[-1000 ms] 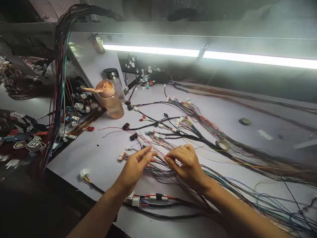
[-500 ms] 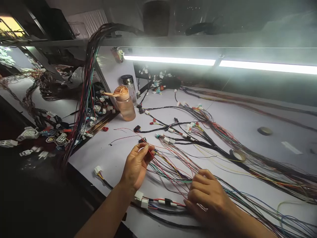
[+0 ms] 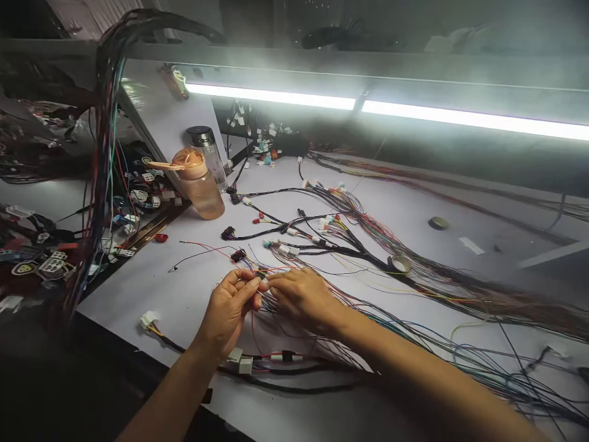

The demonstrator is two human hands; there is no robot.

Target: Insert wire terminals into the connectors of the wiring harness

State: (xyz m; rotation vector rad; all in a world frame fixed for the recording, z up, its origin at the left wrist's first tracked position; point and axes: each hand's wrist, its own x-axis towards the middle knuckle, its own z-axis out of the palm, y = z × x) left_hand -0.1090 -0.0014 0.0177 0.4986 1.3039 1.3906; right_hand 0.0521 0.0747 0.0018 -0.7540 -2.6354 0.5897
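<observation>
My left hand (image 3: 232, 305) is closed in a pinch, thumb and index pressed on a thin red wire that hangs down below the fingers. My right hand (image 3: 304, 299) reaches across to meet it, its fingertips pinched close beside the left ones. It seems to grip a wire too, though the tips hide the exact spot. Under and beyond the hands lies a loose bundle of thin coloured wires. A black connector (image 3: 238, 255) rests just past my left fingers. White connectors (image 3: 288, 250) on a taped harness (image 3: 352, 250) lie behind the right hand.
At the left back stand an orange-lidded bottle (image 3: 201, 190) and a clear bottle with a dark lid (image 3: 207, 150). Tape rolls (image 3: 399, 264) lie to the right. A cable bundle (image 3: 105, 141) hangs from the shelf. White two-part connectors (image 3: 245, 366) sit near the front edge.
My right hand has moved left and away from me, from the wires at the right up to my left hand's fingertips. The view has swung right, so everything sits further left.
</observation>
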